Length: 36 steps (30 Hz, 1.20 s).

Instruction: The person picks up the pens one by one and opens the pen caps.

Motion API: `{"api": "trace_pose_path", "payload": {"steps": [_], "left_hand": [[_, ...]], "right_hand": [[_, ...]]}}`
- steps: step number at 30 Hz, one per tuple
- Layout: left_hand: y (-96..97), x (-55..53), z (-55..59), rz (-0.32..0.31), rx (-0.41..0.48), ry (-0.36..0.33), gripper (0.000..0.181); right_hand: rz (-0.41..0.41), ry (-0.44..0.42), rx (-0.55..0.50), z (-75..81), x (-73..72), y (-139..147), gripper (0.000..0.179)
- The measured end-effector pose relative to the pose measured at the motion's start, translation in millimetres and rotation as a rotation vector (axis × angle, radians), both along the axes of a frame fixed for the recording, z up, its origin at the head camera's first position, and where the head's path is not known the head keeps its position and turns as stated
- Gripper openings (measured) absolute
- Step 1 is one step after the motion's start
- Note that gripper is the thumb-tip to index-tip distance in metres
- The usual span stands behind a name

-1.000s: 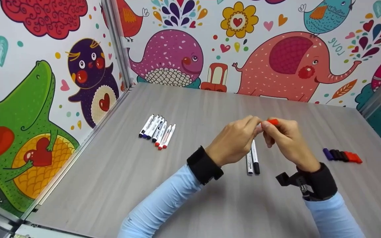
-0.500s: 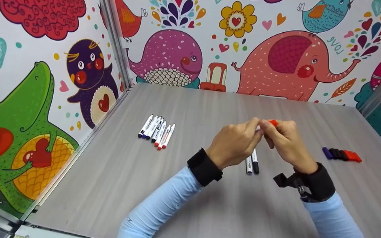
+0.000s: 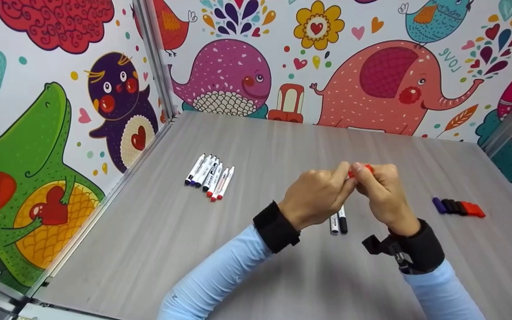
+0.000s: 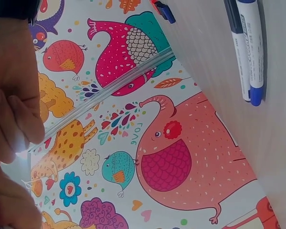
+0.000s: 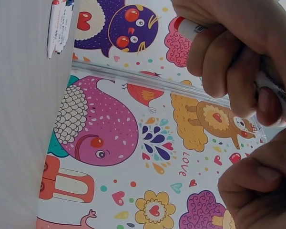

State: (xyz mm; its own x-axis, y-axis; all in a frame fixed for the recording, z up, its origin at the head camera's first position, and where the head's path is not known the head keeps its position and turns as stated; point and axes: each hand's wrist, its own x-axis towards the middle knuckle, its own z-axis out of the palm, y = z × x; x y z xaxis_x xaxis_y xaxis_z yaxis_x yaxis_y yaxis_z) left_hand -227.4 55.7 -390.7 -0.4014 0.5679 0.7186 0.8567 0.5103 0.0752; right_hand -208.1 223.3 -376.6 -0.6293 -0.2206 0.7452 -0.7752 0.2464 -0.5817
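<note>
My left hand (image 3: 318,195) grips a white marker (image 5: 194,28) with a red end, which shows above its curled fingers in the right wrist view. Close against it, my right hand (image 3: 382,193) pinches a red cap (image 3: 368,168) between thumb and fingers. Both hands meet above the table, and they hide most of the marker and where cap and barrel meet. In the left wrist view, the right hand (image 4: 16,114) has curled fingers. Below the hands, two white markers (image 3: 338,222) lie side by side, partly covered by the left hand.
Several uncapped markers (image 3: 210,177) lie in a slanted row at left, coloured ends towards me. At right is a row of loose caps (image 3: 458,207), purple, black and red. Printed wall panels (image 3: 238,80) border the table (image 3: 149,249) at the back and left.
The right hand has drawn slightly left, up against the left hand. Red now shows on both sides of the right thumb, where a pale bit of barrel showed before.
</note>
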Motion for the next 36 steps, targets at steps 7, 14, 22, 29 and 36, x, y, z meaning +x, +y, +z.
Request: {"api": "trace_pose_path", "payload": {"steps": [7, 14, 22, 29, 36], "left_hand": [[-0.3, 0.4, 0.4, -0.078, 0.009, -0.098, 0.028], [-1.8, 2.5, 5.3, -0.148, 0.012, -0.216, 0.032], [-2.3, 2.1, 7.9, -0.261, 0.033, -0.354, 0.033], [-0.5, 0.1, 4.9, -0.120, 0.055, -0.156, 0.031], [2.2, -1.6, 0.9, 0.035, 0.069, 0.015, 0.026]], "right_hand": [[-0.034, 0.073, -0.023, -2.4, -0.4, -2.8, 0.046], [-0.037, 0.132, -0.034, -1.8, 0.4, -2.1, 0.044], [-0.033, 0.155, -0.021, -2.3, 2.0, -1.6, 0.042], [-0.127, 0.090, -0.047, 0.5, 0.2, -2.7, 0.040], [-0.097, -0.058, -0.120, 0.0, 0.8, -6.8, 0.047]]}}
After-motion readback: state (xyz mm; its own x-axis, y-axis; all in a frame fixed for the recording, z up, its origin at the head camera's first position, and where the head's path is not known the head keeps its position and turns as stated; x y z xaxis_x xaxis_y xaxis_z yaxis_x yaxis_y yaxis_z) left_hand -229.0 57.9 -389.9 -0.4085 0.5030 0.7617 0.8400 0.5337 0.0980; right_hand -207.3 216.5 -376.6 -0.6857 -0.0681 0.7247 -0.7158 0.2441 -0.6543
